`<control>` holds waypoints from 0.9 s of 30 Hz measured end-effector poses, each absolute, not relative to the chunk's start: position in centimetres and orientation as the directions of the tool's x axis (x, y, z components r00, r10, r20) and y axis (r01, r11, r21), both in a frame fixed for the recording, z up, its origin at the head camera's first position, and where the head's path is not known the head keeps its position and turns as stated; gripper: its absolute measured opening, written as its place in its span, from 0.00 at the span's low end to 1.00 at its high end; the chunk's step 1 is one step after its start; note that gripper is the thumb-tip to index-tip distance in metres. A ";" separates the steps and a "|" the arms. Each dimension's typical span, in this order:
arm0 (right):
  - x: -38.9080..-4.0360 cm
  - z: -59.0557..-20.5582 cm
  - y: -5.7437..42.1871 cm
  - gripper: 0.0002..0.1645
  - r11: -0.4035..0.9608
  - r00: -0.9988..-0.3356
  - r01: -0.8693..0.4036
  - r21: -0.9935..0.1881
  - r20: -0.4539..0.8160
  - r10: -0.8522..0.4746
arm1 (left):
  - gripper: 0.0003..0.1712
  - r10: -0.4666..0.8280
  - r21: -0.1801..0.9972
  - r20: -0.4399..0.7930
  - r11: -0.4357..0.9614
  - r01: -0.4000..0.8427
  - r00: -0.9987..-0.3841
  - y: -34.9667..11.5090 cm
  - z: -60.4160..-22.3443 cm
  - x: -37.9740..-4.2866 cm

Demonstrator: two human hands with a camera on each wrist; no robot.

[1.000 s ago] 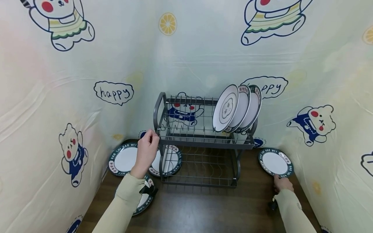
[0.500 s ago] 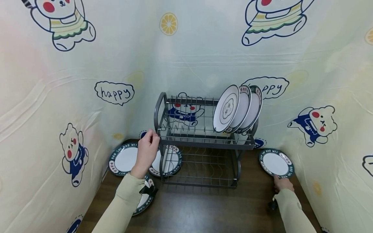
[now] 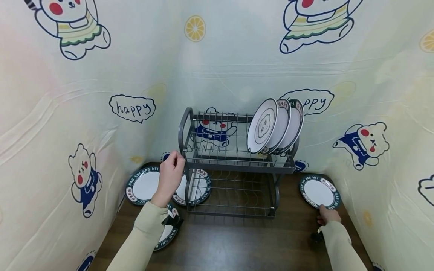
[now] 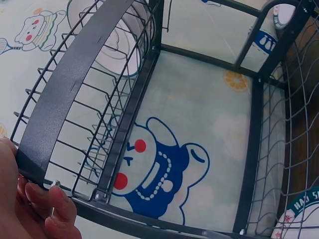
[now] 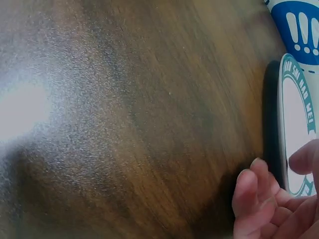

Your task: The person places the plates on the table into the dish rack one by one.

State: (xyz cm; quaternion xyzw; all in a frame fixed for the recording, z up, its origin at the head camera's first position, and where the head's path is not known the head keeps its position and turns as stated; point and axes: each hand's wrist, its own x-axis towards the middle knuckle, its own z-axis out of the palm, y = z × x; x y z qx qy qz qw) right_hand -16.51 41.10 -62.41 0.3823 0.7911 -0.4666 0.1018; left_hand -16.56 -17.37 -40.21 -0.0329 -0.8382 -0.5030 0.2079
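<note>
My left hand [image 3: 170, 175] grips the left front corner of a dark metal dish rack [image 3: 237, 165]; in the left wrist view its fingers [image 4: 62, 206] curl round the frame. At the far right, a round white plate [image 3: 317, 192] with a green lettered rim is pinched at its near edge by my right hand [image 3: 329, 216]. In the right wrist view the thumb [image 5: 304, 158] lies over the face of this plate [image 5: 294, 109], with the other fingers curled by its edge. Three plates [image 3: 262, 126] stand upright at the right end of the rack's upper tier.
Three more plates lie at the left: a back plate [image 3: 144, 184], a plate partly behind the rack [image 3: 200, 186] and a front plate [image 3: 166, 235] partly under my left sleeve. Printed cloth [image 3: 217, 79] encloses the brown wooden table [image 3: 234, 241] at the back and sides.
The plate in my right hand has shifted slightly toward me, and the hand has come back a little with it. My left hand keeps its grip on the rack.
</note>
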 end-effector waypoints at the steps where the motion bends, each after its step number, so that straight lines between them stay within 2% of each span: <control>1: -16.4 -62.5 41.2 0.30 0.229 -0.681 0.698 -0.679 -0.529 0.506 | 0.10 -0.153 0.829 0.381 0.492 0.264 -0.912 -17.4 -40.3 -16.6; 4: -16.0 -63.0 41.6 0.27 0.120 -0.668 0.687 -0.716 -0.559 0.491 | 0.11 -0.152 0.829 0.378 0.494 0.261 -0.913 -17.4 -40.3 -16.6; 13: -16.1 -63.2 42.5 0.27 -0.003 -0.710 0.631 -0.776 -0.579 0.401 | 0.10 -0.159 0.827 0.383 0.497 0.261 -0.910 -17.4 -40.3 -16.8; 16: -16.3 -63.5 42.8 0.24 -0.076 -0.698 0.625 -0.777 -0.599 0.392 | 0.11 -0.159 0.828 0.380 0.496 0.259 -0.911 -17.4 -40.3 -16.8; 20: -16.7 -64.7 43.3 0.23 -0.174 -0.646 0.628 -0.759 -0.633 0.427 | 0.11 -0.157 0.830 0.371 0.498 0.251 -0.915 -17.3 -40.1 -16.7; 27: -16.1 -63.4 41.6 0.19 -0.292 -0.664 0.548 -0.784 -0.620 0.417 | 0.11 -0.159 0.826 0.382 0.500 0.260 -0.910 -17.4 -40.1 -16.7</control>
